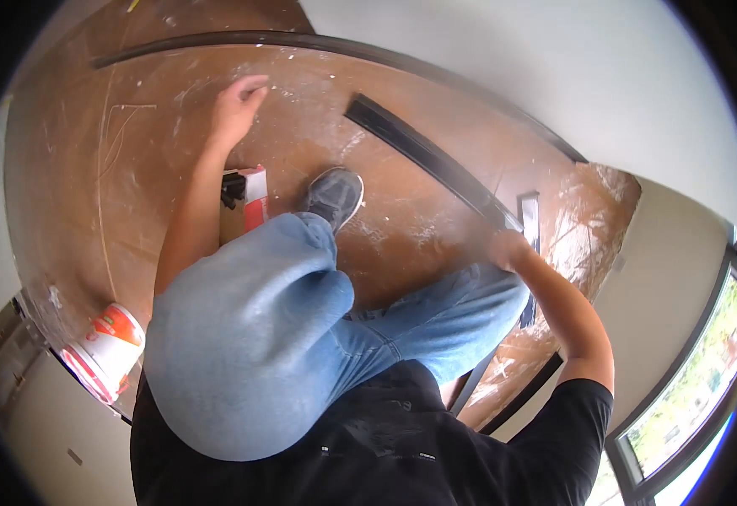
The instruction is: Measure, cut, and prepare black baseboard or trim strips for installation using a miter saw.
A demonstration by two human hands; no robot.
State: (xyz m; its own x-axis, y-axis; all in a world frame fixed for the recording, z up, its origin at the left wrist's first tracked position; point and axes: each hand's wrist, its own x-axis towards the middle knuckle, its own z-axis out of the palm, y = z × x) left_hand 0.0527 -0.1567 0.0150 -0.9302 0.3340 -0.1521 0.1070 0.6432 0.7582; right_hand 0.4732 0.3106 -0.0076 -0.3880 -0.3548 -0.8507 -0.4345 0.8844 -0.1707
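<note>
My left hand (242,99) is raised over the brown floor with loosely curled fingers apart and nothing visible in them. A long dark strip (419,156) runs diagonally ahead of me; my right hand (508,251) grips its near end, blurred. A shorter strip with a pale shiny face (529,211) lies beside that hand. Below my left hand, a red and white cardboard box (255,202) with small black pieces stands near my shoe (335,194).
A white bucket with orange-red markings (107,350) lies tilted at lower left. Another dark strip (259,38) runs along the far floor near a white wall (537,51). Wrinkled plastic sheeting (592,211) covers floor at right, near a framed window (680,379). My bent legs fill the lower middle.
</note>
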